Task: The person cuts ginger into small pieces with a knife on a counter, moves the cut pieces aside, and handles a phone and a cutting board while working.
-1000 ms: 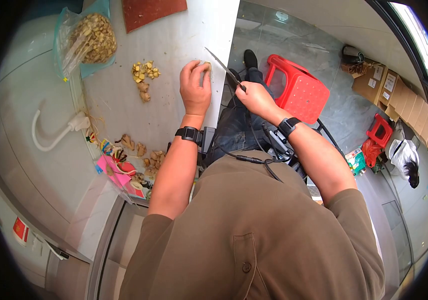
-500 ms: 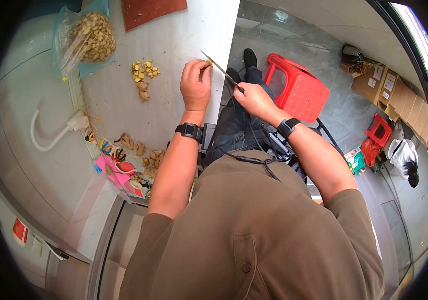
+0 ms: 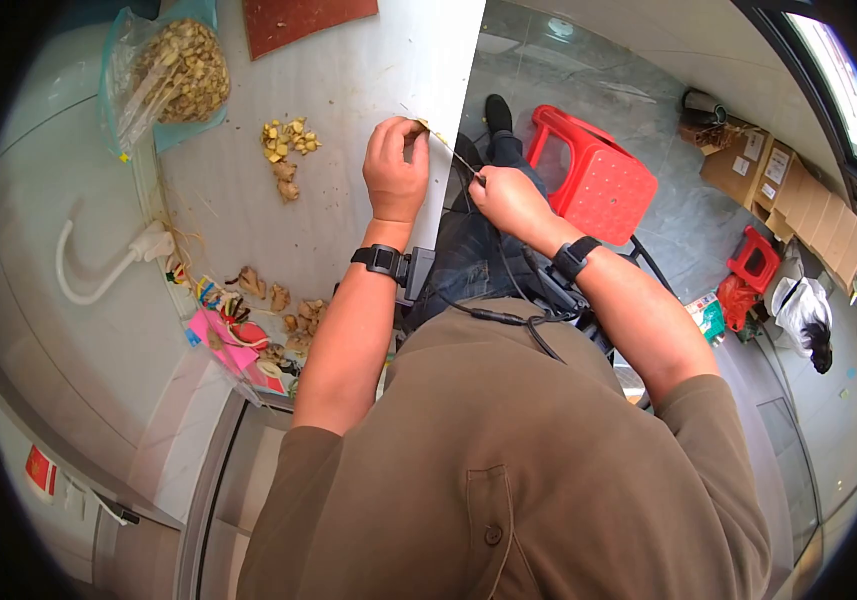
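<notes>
My left hand (image 3: 395, 170) is closed over the edge of the white table, its fingertips pinching a small piece of ginger that is mostly hidden. In my right hand (image 3: 510, 203) is a knife (image 3: 455, 156), held by its dark handle. The narrow blade points up and left, and its far end meets the ginger at my left fingertips. To the left on the table lie a small heap of cut ginger pieces (image 3: 289, 138) and a knobbly ginger root (image 3: 286, 182) just below it.
A clear bag of ginger slices (image 3: 188, 72) and a red-brown board (image 3: 308, 22) are at the back of the table (image 3: 238, 220). More ginger roots (image 3: 306, 320) lie beside my left forearm. A red stool (image 3: 608, 185) stands on the floor at my right.
The knife blade has turned, showing a thinner edge, and its tip has drawn back toward my left fingertips. Both hands stay in nearly the same place.
</notes>
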A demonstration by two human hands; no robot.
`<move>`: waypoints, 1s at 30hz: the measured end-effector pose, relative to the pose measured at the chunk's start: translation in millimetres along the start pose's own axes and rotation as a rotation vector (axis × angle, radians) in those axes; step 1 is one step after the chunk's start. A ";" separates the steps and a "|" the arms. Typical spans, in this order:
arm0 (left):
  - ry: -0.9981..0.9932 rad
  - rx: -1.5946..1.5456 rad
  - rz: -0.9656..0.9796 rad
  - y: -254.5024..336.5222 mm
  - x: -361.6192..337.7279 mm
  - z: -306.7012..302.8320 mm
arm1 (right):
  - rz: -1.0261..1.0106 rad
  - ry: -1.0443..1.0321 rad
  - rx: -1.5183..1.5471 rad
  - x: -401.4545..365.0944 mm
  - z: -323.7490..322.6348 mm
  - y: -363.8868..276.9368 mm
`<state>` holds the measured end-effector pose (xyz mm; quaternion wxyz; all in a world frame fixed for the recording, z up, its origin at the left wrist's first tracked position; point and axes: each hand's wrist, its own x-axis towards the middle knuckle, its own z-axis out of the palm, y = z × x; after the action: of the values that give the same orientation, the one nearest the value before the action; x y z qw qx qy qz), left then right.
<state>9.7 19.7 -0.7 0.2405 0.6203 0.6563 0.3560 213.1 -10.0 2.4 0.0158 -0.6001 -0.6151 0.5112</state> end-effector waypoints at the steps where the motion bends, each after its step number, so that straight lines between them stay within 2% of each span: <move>1: -0.004 -0.001 -0.009 0.4 -0.1 0.0 | 0.001 0.000 -0.001 0.8 0.7 -0.8; 4: -0.017 0.003 -0.005 2.0 0.4 -0.6 | -0.022 0.033 -0.010 9.1 3.3 -9.7; 6: -0.020 0.003 -0.007 2.1 0.5 -0.1 | 0.016 -0.054 -0.049 20.8 4.7 -17.7; 8: -0.023 0.003 -0.004 0.7 0.6 -0.5 | 0.022 -0.036 -0.016 22.5 5.5 -23.7; 11: -0.059 0.021 0.044 -3.8 0.7 -6.2 | 0.031 -0.018 0.064 27.3 8.6 -18.3; 13: -0.062 0.089 0.169 -3.3 1.5 -10.4 | 0.040 -0.018 0.114 28.5 7.4 -14.4; 16: -0.030 0.108 0.194 -3.3 -1.3 -11.6 | 0.018 -0.035 0.190 23.9 4.6 -12.1; 17: -0.030 0.108 0.191 -2.2 -4.1 -10.8 | 0.018 -0.022 0.209 20.7 3.7 -12.7; 19: -0.005 -0.055 -0.040 1.3 -10.3 -8.4 | 0.018 -0.010 0.227 15.6 0.8 -14.5; 22: -0.006 -0.083 -0.125 0.2 -13.8 -9.3 | 0.023 -0.006 0.191 9.2 -6.6 -15.6; 30: -0.046 0.003 -0.093 3.0 -2.0 -4.5 | 0.040 -0.024 0.188 0.5 -13.2 -9.7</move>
<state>8.5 16.9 4.2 0.2710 0.5975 0.6793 0.3288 214.4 0.8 14.7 0.0545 -0.6020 -0.5526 0.5738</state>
